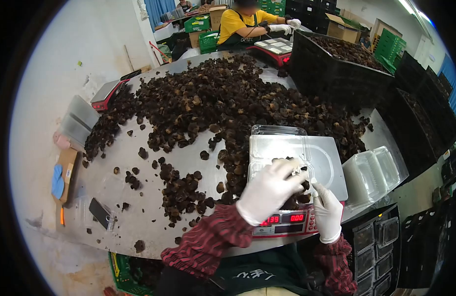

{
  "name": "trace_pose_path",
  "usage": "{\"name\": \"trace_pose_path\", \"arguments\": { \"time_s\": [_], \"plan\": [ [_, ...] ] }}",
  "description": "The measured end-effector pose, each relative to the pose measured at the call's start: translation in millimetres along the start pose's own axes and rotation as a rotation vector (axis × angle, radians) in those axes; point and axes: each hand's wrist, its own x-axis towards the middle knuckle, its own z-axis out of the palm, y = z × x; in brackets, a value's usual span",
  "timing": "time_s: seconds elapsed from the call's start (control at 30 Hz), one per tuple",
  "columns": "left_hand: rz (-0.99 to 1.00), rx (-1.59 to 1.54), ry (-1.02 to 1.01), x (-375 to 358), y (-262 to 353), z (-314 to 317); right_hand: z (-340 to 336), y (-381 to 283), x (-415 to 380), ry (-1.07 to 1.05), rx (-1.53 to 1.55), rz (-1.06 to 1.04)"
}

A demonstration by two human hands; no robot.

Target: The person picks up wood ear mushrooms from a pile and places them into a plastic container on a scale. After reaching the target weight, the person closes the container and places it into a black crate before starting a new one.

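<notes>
A clear plastic clamshell box (279, 130) lies with its lid folded back on a red digital scale (331, 170). Dark wood ear mushrooms (293, 201) fill part of it, mostly hidden by my hands. My left hand (273, 188), in a white glove, is over the box with its fingers curled around a wood ear mushroom. At the box's right side, my right hand (327, 211), also gloved, has thumb and fingers closed at the rim. The scale's red display is lit below my left wrist.
A big heap of wood ear mushrooms (208, 98) covers the metal table (124, 182). Stacked clear boxes (368, 175) stand at right, near black crates (336, 69). A phone (100, 212) and second scale (107, 93) are at left. A co-worker (242, 27) in yellow works opposite.
</notes>
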Motion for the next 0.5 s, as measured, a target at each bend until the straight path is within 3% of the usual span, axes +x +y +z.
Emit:
{"name": "trace_pose_path", "arguments": {
  "time_s": [0.07, 0.1, 0.13, 0.2, 0.23, 0.3, 0.37, 0.43, 0.5],
  "plan": [
    [-0.202, -0.043, 0.092, -19.1, -20.2, -16.8, -2.3, 7.2, -3.3, 0.009, -0.004, 0.013],
    [-0.233, 0.14, 0.094, -33.6, -44.4, -25.4, -3.6, 11.5, -4.9, 0.025, -0.01, 0.025],
    [-0.344, 0.131, 0.064, -48.9, -69.2, -29.8, -4.6, 15.2, -5.7, 0.04, -0.018, 0.076],
    [-0.738, -0.187, -0.062, -84.8, -102.8, -35.0, -6.0, 18.5, -5.1, 0.059, 0.028, 0.174],
    [-0.606, 0.015, -0.19, -110.7, -127.9, -27.9, -6.3, 19.3, -5.7, 0.077, 0.073, 0.273],
    [-0.531, 0.082, -0.41, -128.8, -128.5, -23.0, -6.3, 20.1, -5.5, 0.093, 0.067, 0.255],
    [-0.591, 0.059, -0.605, -137.9, -126.1, -14.2, -7.1, 14.8, -6.1, 0.076, 0.119, 0.308],
    [-0.52, 0.109, -0.559, -154.8, -138.9, -0.9, -9.0, 5.6, -4.7, 0.085, 0.126, 0.325],
    [-0.675, -0.019, -0.418, -160.2, -144.0, 2.6, -12.1, 5.1, -6.7, 0.079, 0.109, 0.341]
  ]
}}
